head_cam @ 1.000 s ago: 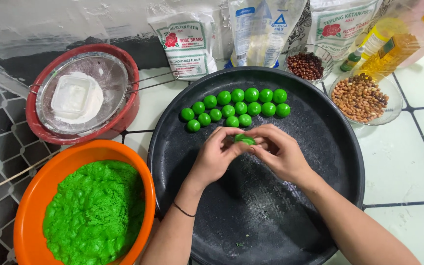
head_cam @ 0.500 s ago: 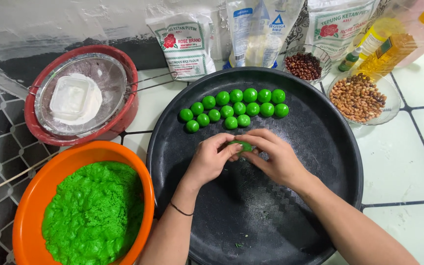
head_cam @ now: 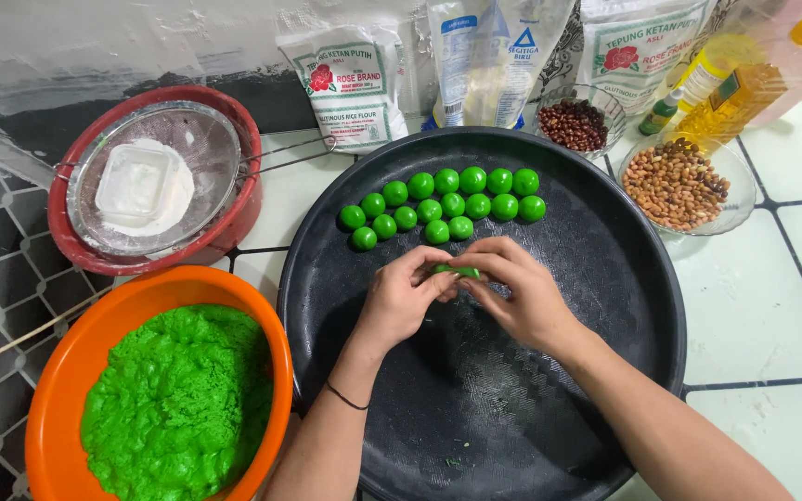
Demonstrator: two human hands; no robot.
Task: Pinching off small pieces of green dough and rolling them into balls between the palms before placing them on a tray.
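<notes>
Over the middle of a round black tray (head_cam: 605,306), my left hand (head_cam: 401,297) and my right hand (head_cam: 517,292) meet and pinch a small piece of green dough (head_cam: 457,271) between their fingertips. Only a sliver of the piece shows between the fingers. Just beyond the hands, several finished green dough balls (head_cam: 447,204) lie in rows on the tray. At the lower left stands an orange bowl (head_cam: 76,334) holding a mass of green dough (head_cam: 178,399).
A red bowl (head_cam: 239,209) with a metal sieve (head_cam: 206,139), white flour and a square plastic tub stands at the upper left. Flour bags (head_cam: 350,79), a glass bowl of peanuts (head_cam: 679,181), a small bowl of red beans (head_cam: 575,121) and an oil bottle (head_cam: 744,83) line the back.
Both hands stay together over the tray, still working the green piece; they have drifted slightly and the fingers have shifted around it.
</notes>
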